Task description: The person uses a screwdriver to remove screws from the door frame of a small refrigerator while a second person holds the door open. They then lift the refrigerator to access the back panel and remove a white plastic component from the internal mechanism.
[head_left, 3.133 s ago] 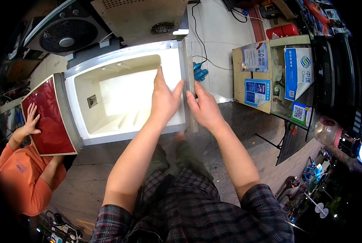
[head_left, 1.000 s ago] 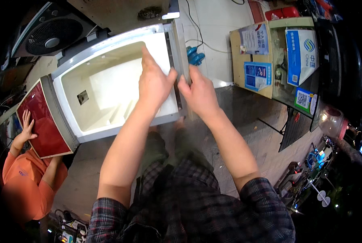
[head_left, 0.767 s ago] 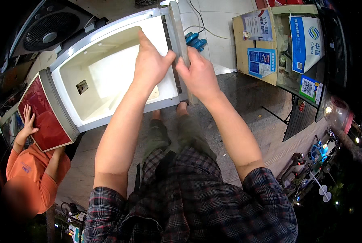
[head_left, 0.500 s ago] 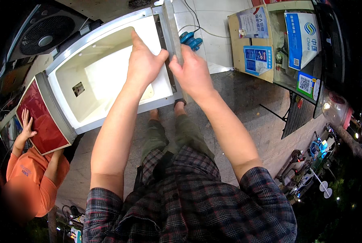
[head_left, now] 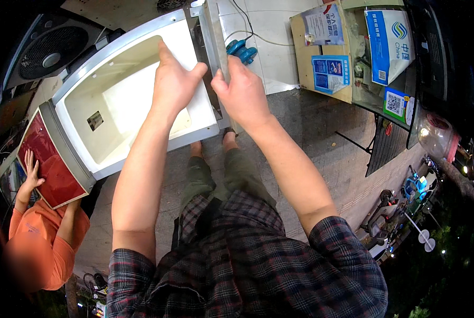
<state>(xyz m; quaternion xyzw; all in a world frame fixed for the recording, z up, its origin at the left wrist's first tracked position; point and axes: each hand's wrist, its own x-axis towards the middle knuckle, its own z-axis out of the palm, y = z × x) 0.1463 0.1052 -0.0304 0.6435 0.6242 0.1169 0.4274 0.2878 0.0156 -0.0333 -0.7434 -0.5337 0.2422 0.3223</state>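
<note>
A white-lined open chest (head_left: 198,100) with a silver metal rim stands before me, tilted across the view. Over its right-hand edge lies my left hand (head_left: 176,79), index finger stretched along the inner lip and thumb spread to the right; the other fingers are hidden underneath. My right hand (head_left: 242,93) is closed round the edge of an upright grey metal-edged panel (head_left: 214,37) that runs along the chest's right side. A narrow dark gap (head_left: 201,45) separates chest and panel. The chest's floor has a small square cut-out (head_left: 94,121).
At the left, a person in an orange shirt (head_left: 48,238) holds a dark red panel (head_left: 51,164) against the chest. A large black speaker or fan unit (head_left: 48,50) stands far left. Beyond the panel lies a blue power tool (head_left: 242,51) with a cord. A glass-topped counter (head_left: 361,74) stands right.
The whole scene has shifted slightly left in the picture. Both my hands keep about the same places on the chest and the panel.
</note>
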